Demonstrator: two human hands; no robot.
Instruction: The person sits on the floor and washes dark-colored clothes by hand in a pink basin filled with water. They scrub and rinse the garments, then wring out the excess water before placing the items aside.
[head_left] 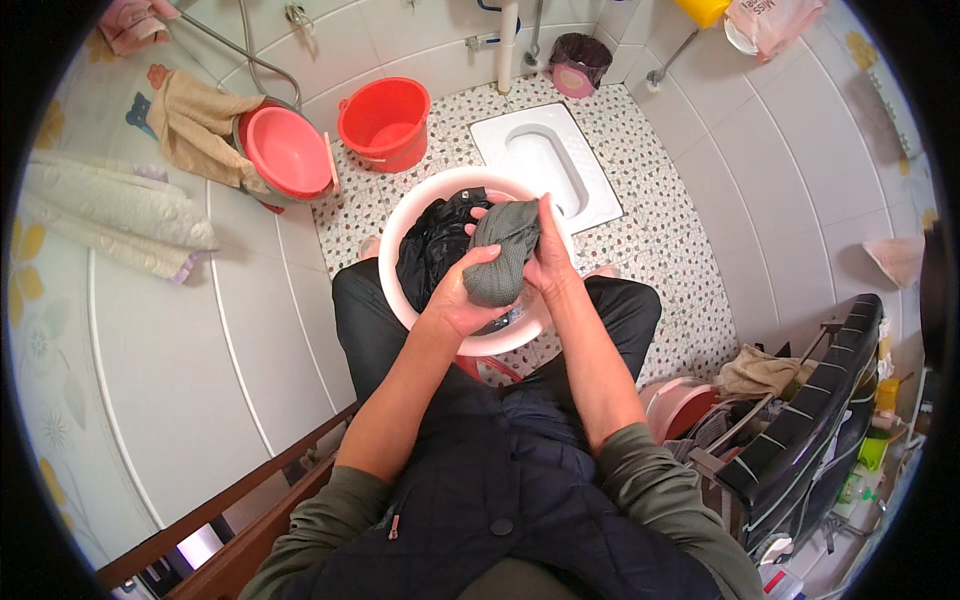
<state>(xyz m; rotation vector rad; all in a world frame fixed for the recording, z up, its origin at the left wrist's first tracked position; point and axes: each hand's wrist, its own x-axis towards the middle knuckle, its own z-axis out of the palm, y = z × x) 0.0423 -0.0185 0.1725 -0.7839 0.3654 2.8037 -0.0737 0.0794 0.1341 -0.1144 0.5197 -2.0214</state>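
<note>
Between my two hands is a bunched grey-green knitted cloth (503,255), held above a pale pink basin (398,300). My left hand (462,300) grips its left and lower side, thumb across the front. On the other side, my right hand (548,255) wraps round the cloth's right edge, with its thumb pointing up. Black shiny fabric (435,245) lies crumpled in the basin's left half. A little water with suds (515,318) shows under the cloth. The cloth hides part of the fingers of both hands.
A red bucket (385,125) stands beyond the basin, near a white squat toilet (560,165). Pink basins (290,150) and a tan towel (195,125) hang at the left wall. A bin (578,65) is at the back; a cluttered black rack (810,400) stands right.
</note>
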